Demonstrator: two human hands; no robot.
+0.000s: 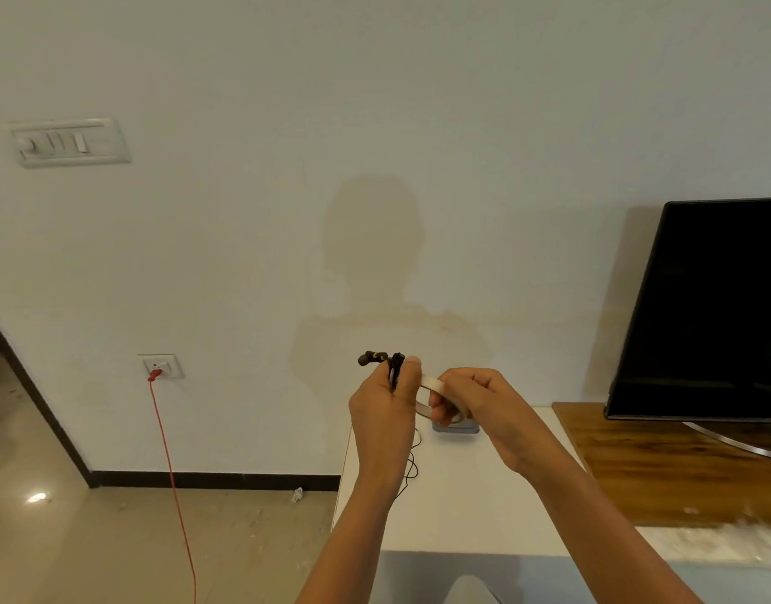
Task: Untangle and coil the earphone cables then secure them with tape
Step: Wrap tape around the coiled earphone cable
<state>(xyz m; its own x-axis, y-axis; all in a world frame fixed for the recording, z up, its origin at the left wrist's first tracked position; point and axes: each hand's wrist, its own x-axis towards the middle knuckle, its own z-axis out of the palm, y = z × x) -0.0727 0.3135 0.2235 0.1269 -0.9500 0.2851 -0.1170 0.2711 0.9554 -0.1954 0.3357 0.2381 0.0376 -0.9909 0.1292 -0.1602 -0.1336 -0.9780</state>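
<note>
**Both hands raised over the white table's left end, cable bundle in one, tape roll in the other**

The left hand [385, 414] is closed in a fist round the coiled black earphone cable [395, 369]. The thumb presses the top of the bundle, and one earbud [368, 358] sticks out to the left above the knuckles. A loose length of cable [412, 466] hangs from under this hand and trails down to the table. The right hand [477, 401] has its fingers curled round a pale tape roll [430, 381], and the ring's left side touches the left thumb and the bundle. Both hands are held up off the surface and almost meet.

Below them is a white table [470, 520]. Its left edge runs just under the left wrist and its near edge crosses beneath both forearms. A small grey object [455, 428] lies on it behind the hands, partly hidden. On the right the table meets a wooden unit [662, 468] carrying a dark TV [714, 307] on a curved metal foot.

Left of the table the beige floor [135, 555] lies open, with a crumpled scrap [297, 494] near the black skirting [213, 479]. A red cord [174, 473] drops from a wall socket [161, 366] to the floor. A switch panel [70, 143] sits higher on the pale wall, which carries the person's shadow [370, 255].
</note>
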